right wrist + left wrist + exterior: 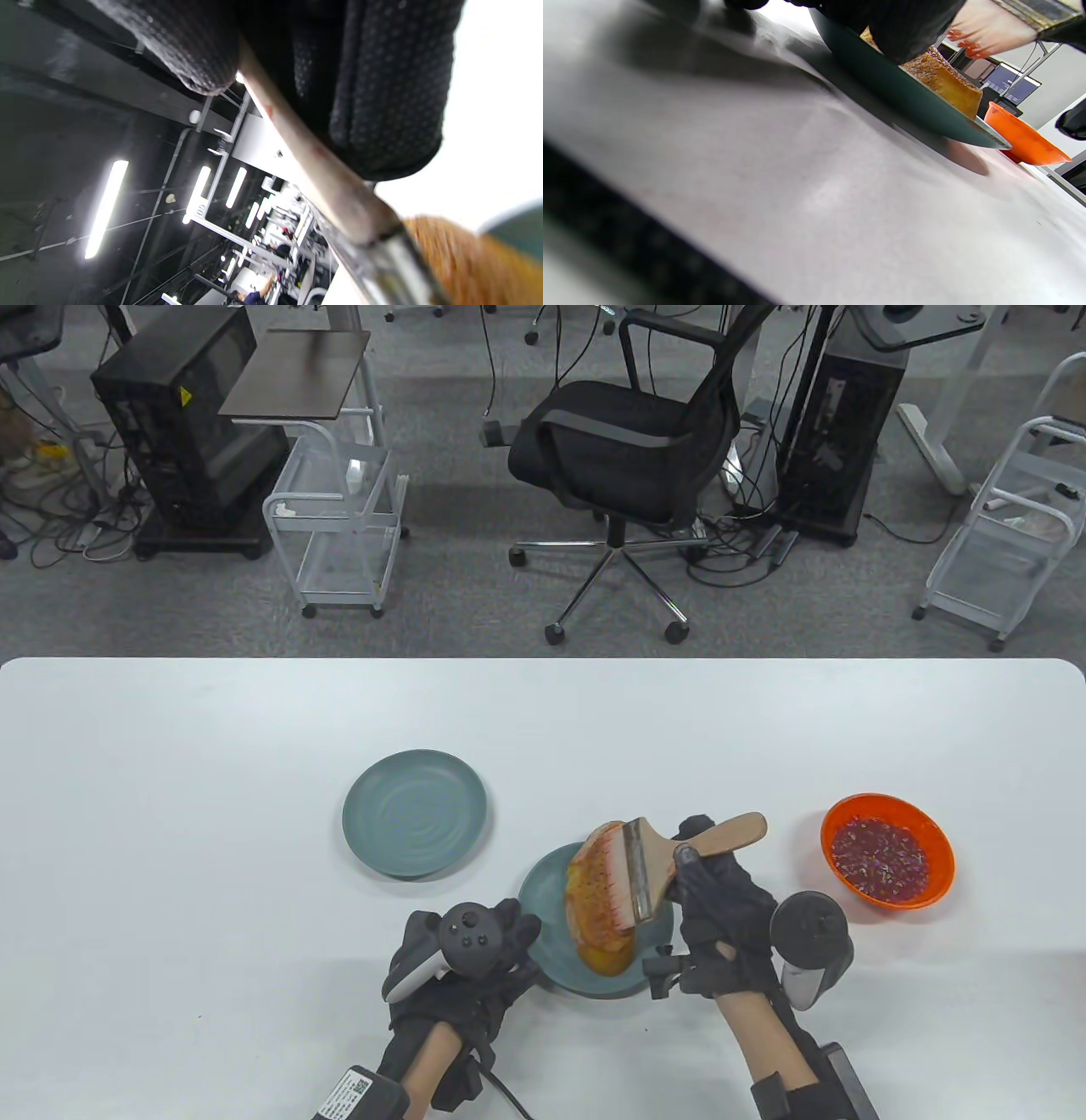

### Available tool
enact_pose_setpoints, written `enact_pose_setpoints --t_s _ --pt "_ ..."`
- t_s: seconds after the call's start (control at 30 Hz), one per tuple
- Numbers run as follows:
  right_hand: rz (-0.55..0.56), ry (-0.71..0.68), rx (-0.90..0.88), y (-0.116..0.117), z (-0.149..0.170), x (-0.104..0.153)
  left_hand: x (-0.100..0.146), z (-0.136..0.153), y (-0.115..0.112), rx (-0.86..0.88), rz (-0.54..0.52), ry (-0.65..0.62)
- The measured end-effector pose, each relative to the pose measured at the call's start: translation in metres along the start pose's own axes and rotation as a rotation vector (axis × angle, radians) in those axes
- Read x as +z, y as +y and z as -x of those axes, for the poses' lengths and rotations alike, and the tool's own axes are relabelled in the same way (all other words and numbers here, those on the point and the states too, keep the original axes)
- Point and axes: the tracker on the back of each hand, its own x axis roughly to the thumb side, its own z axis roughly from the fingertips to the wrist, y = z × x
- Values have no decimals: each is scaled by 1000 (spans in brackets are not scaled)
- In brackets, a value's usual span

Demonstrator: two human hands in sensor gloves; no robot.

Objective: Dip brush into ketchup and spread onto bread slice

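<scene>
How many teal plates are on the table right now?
2. One teal plate sits bare at centre-left; the second plate, nearer the hands, carries the bread slice. None looks hidden.

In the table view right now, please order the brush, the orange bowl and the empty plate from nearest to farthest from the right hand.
1. brush: gripped in the right hand.
2. orange bowl: to its right.
3. empty plate: far left, behind the bread's plate.
</scene>
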Motion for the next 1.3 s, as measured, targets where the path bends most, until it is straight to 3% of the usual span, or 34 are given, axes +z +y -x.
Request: enact_pose_setpoints --t_s 0.1,0.33,0.4,0.53,0.63,0.87,0.97,1.1,1.17,1.3 --pt "9 3 91 8 3 5 0 0 0 1 2 -2" --pt "140 -197 311 -17 -17 3 0 0 0 4 6 -1" --pt "139 -193 240 -15 -18 4 0 0 0 1 5 -1" --pt "62 -47 67 8 -9 8 1 0 0 -1 4 -1" --pt "34 -51 128 16 -6 11 1 0 0 -2 5 -1" --pt "144 -198 360 -10 -21 6 1 0 0 -7 6 0" --pt "153 -179 284 -6 -25 6 1 0 -1 -7 6 0" --pt "91 -24 129 18 -13 11 1 0 -1 -7 8 -2" --pt "78 -42 184 23 -11 13 1 0 -1 -7 9 -3" --pt "105 -80 217 12 -14 9 1 0 -1 -4 12 -4"
